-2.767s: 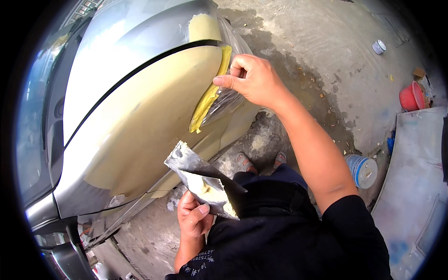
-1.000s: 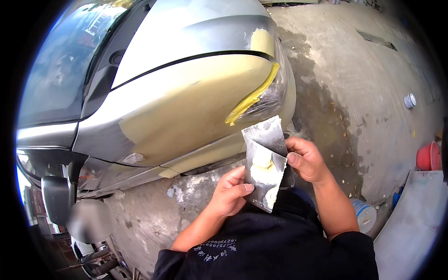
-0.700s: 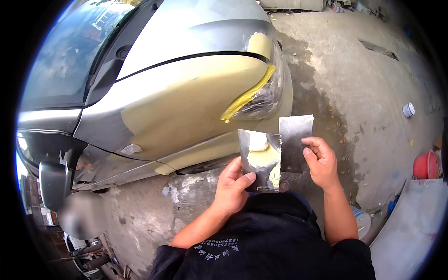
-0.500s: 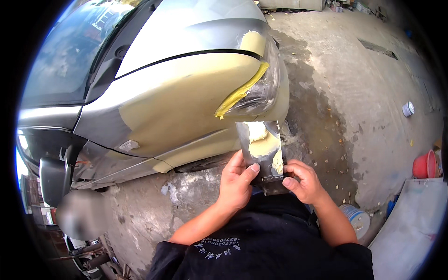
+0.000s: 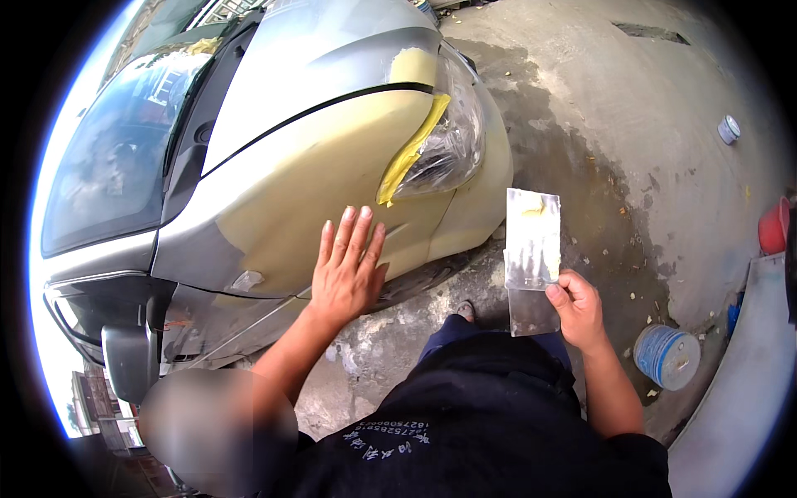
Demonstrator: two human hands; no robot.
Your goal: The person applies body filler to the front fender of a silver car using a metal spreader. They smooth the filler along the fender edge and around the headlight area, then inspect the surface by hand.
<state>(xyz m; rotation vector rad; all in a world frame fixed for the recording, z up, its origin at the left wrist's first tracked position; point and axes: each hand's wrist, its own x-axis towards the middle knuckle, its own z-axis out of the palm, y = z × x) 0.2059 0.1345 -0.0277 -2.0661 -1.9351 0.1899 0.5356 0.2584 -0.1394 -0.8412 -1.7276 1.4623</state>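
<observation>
My left hand [image 5: 344, 270] is open, its fingers stretched out at the lower part of the car's front fender [image 5: 290, 187]; whether it presses on the surface I cannot tell. Dull yellow-beige filler covers much of that fender. In my right hand [image 5: 579, 309] is a flat rectangular putty board [image 5: 531, 257], pinched at its right edge between thumb and fingers. Pale putty [image 5: 535, 207] is smeared across the board. A see-through greyish strip [image 5: 531, 312] shows at its lower end. Yellow masking tape [image 5: 415, 148] runs along the headlight [image 5: 452, 137], which has clear film over it.
Behind my right forearm a white and blue bucket [image 5: 667, 357] stands on the concrete. A small can [image 5: 729, 129] and a red bucket [image 5: 774, 226] are farther right. The side mirror [image 5: 130, 363] juts out at the left. A wet patch [image 5: 573, 178] darkens the floor.
My left hand has let go of the putty board and moved left to the fender, fingers spread. The board has shifted right in my right hand. My view has shifted slightly.
</observation>
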